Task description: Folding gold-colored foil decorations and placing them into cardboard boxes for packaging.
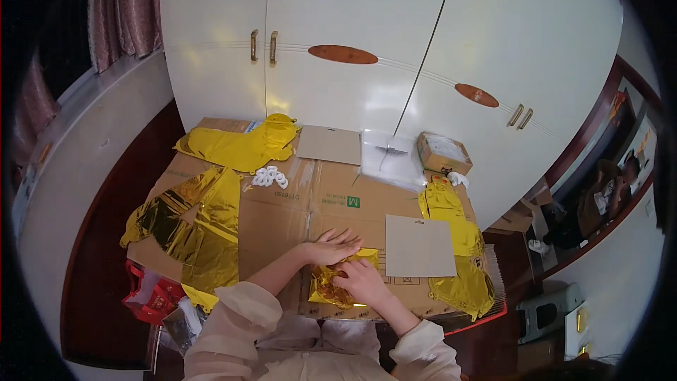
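Observation:
A folded piece of gold foil, apparently a flat foil balloon (324,292), lies at the near edge of the cardboard-covered table (275,222). My left hand (334,248) rests flat across its far side, fingers stretched to the right and close together. Bent fingers of my right hand (361,281) grip the crumpled middle of the foil from the right. Part of the foil is hidden beneath both hands. Just right of them lies a grey card (419,246) with a small hanging slot.
More flat gold foil balloons lie at the far left (271,142), left (220,229) and right (462,240). White rings (270,177), a second grey card (329,144), clear plastic bags (390,159) and a small carton (444,152) sit farther back. A red bag (151,298) stands below the left edge.

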Action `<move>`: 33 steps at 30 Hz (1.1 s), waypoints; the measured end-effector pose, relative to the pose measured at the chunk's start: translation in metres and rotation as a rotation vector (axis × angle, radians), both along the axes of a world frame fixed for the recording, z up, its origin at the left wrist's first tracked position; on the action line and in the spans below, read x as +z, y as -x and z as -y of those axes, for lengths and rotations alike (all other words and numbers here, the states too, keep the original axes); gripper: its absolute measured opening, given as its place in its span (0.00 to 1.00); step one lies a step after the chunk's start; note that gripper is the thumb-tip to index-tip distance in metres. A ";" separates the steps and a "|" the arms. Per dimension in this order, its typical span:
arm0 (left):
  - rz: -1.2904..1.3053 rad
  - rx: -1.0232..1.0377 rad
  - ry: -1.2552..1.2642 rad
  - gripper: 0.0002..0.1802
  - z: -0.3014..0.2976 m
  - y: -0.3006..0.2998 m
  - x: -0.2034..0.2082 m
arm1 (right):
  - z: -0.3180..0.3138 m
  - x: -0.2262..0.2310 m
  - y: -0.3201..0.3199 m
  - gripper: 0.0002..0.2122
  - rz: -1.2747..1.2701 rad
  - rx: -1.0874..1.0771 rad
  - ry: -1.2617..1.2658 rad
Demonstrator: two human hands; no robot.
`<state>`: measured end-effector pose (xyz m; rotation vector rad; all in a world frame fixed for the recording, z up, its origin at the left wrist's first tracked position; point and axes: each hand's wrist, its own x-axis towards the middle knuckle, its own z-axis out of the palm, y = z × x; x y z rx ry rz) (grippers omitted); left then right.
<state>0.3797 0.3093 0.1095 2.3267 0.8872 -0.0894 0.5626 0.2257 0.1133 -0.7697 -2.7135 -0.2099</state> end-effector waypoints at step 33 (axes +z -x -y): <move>-0.050 -0.025 -0.022 0.37 0.001 -0.001 0.005 | 0.004 -0.009 0.023 0.07 -0.207 -0.152 -0.088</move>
